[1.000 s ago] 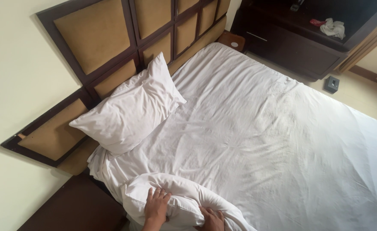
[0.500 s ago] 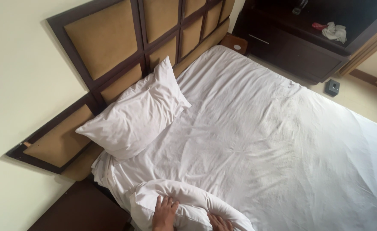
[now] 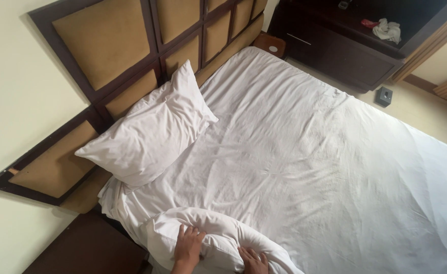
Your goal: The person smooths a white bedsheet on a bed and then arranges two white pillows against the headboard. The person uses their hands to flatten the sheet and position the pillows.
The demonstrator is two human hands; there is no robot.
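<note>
A white pillow (image 3: pixel 147 134) leans against the padded headboard (image 3: pixel 106 45). At the bed's (image 3: pixel 309 167) near edge, the left hand (image 3: pixel 188 246) presses spread fingers onto a second pillow (image 3: pixel 208 236); the right hand (image 3: pixel 254 260) grips its fabric, fingers curled.

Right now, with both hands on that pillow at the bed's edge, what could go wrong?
The near pillow hangs partly over the bed's corner, so it might slide off if the left hand and right hand let go. Pushing it forward could bump the other pillow or add creases to the already wrinkled sheet.
</note>
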